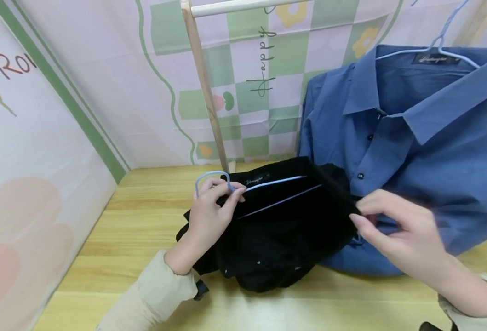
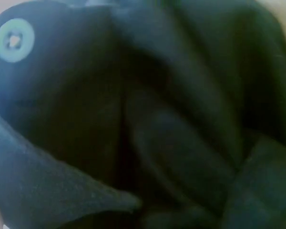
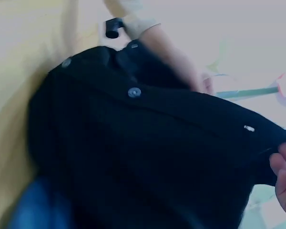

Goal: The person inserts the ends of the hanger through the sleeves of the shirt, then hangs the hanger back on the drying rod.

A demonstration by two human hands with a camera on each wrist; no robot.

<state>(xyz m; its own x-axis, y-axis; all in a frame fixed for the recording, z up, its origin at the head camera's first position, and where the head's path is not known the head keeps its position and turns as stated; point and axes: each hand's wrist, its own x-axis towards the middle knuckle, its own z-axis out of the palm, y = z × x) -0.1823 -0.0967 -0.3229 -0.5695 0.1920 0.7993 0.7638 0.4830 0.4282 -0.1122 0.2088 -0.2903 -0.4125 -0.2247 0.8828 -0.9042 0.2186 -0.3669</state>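
My left hand (image 1: pixel 210 214) pinches a light blue clothes hanger (image 1: pixel 274 182) near the base of its hook, which curves up beside the fingers. The hanger's bars lie inside the opened neck of a black shirt (image 1: pixel 268 243), bunched over the table. With thumb and fingers, my right hand (image 1: pixel 404 234) pinches the shirt's edge on the right and draws it outward. In the right wrist view, the buttoned front edge of the black shirt (image 3: pixel 148 138) stretches up to the pinching fingertips (image 3: pixel 281 167). Dark cloth with a pale button (image 2: pixel 14 40) fills the blurred left wrist view.
A blue shirt (image 1: pixel 392 161) hangs on another hanger (image 1: pixel 442 41) at the right, close behind my right hand. Behind the black shirt stands a wooden rack post (image 1: pixel 206 87) with a rail (image 1: pixel 226 7). A patterned cloth backdrop (image 1: pixel 160 92) borders the wooden table (image 1: pixel 131 211).
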